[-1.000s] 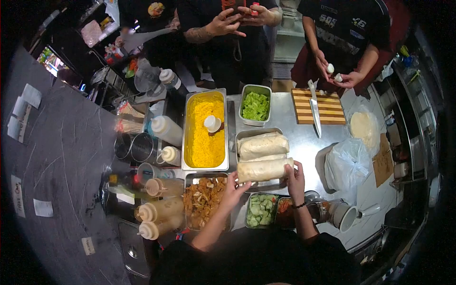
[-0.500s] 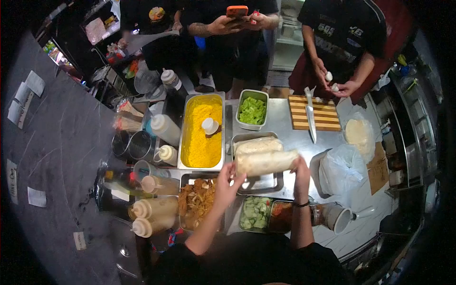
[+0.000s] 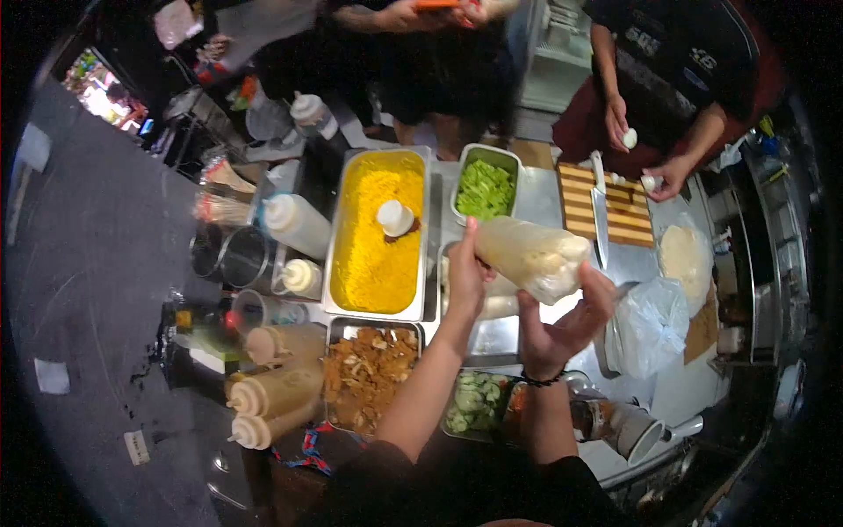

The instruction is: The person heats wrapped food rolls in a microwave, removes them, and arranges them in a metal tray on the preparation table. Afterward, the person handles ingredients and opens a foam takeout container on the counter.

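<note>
The wrapped roll (image 3: 531,250) is held up between both hands, above the metal tray (image 3: 499,341). Its long axis runs aslant, from the left fingertips down towards the right hand, with the gathered, shiny end turned to the right and towards the body. The right hand (image 3: 566,325) is nearer that end, cupped open beneath and beside it, thumb and fingers spread around it. The left hand (image 3: 467,281) grips the opposite end, its fingertips up along the side.

Below the hands, a second roll (image 3: 499,303) lies in the tray, largely covered by the held one. The lettuce container (image 3: 493,152) sits just past the left hand; the knife (image 3: 601,224) and striped board (image 3: 575,206) lie beyond the right hand on the worktop (image 3: 546,186).

The held roll's underside and most of the left fingers are hidden. Glare washes out the worktop behind the roll, and the orange object (image 3: 436,4) beyond the hands is cut off by the top edge.
</note>
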Demonstrator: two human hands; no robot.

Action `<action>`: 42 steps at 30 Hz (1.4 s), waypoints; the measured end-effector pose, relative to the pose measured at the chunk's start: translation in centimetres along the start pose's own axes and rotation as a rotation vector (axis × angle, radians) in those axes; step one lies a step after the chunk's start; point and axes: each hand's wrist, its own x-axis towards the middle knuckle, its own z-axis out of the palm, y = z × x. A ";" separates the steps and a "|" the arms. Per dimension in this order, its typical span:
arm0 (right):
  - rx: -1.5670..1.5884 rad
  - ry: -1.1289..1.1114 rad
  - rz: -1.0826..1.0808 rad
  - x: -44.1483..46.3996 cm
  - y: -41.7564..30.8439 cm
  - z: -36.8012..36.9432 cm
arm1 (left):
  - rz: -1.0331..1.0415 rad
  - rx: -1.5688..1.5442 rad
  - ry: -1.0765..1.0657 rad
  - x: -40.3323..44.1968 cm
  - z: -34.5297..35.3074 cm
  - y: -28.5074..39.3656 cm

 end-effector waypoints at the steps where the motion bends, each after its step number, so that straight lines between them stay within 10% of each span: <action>1: -0.013 -0.035 0.050 -0.6 0.3 -0.1 | -0.021 -0.058 -0.011 0.2 0.2 -0.3; 6: 0.031 -0.038 0.014 0.4 1.0 -0.9 | -0.088 -0.122 -0.036 -1.1 1.7 0.9; 14: 0.625 0.278 0.902 -3.7 4.5 -4.9 | 0.329 0.380 -0.126 -7.8 -0.5 4.1; 20: 0.609 0.209 1.226 -9.7 4.7 -5.9 | 0.192 0.542 -0.063 -11.7 -4.2 1.9; 30: -0.049 -0.350 1.023 -15.9 7.3 -8.5 | -0.086 1.257 -0.006 -14.6 -9.1 -0.3; 32: -0.482 -0.374 0.565 -14.8 4.0 -10.5 | 0.082 1.330 0.043 -17.3 -9.9 1.5; 42: -0.023 -0.663 0.719 -20.7 -7.8 -17.1 | -0.068 0.986 -0.154 -23.6 -10.7 2.7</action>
